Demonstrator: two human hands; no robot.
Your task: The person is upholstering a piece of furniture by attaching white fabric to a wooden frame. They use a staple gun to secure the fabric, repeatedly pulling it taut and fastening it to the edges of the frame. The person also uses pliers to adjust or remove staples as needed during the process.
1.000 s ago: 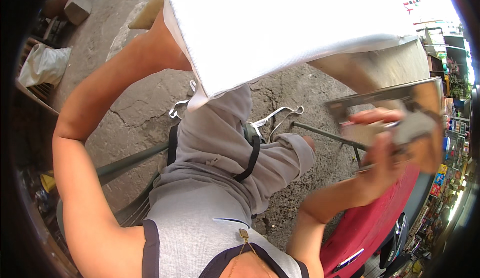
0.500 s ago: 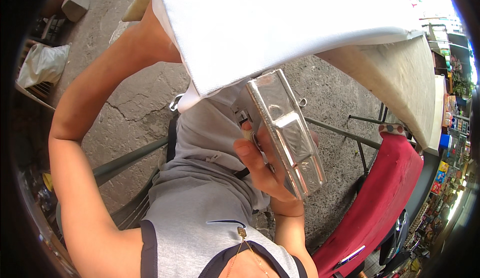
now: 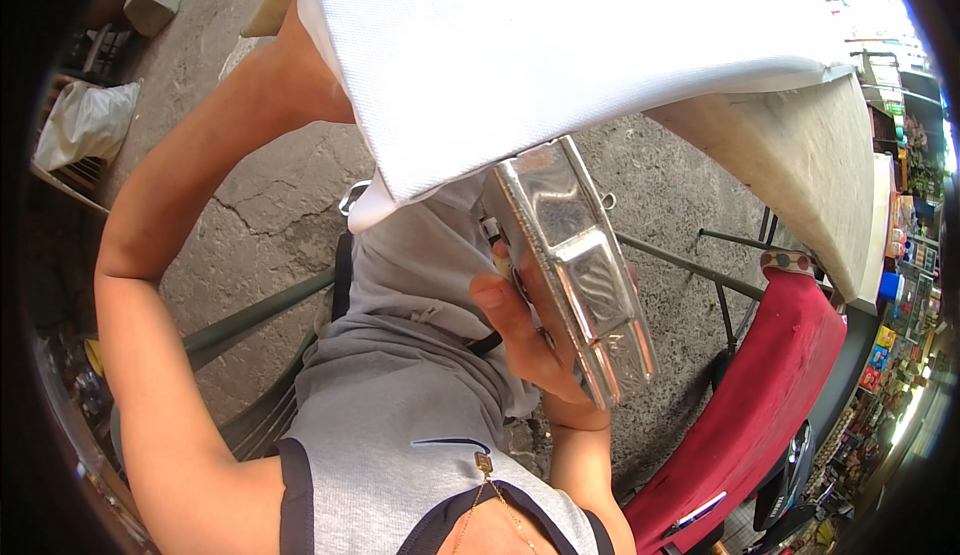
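Note:
A large white cloth-like sheet fills the top of the view, with its near corner toward me. My left arm reaches up the left side and its hand is hidden behind the sheet's edge. Just under the near edge, my right hand is closed around a boxy, shiny silver object, thumb on its left side. This object has a mirror-like face, raised metal borders and a small wire ring on its right side. Its kind I cannot make out. Its upper end meets the sheet's edge in view; whether they touch is unclear.
A beige slab sticks out under the sheet at right. A red cloth-covered piece bearing a pen-like item stands at lower right, near dark metal legs. Shelves of goods line the far right. A white sack lies at left on cracked concrete.
The silver object has turned slightly, showing more of its bright face, and its lower end sits a little lower. The sheet's near corner has shifted slightly left and down.

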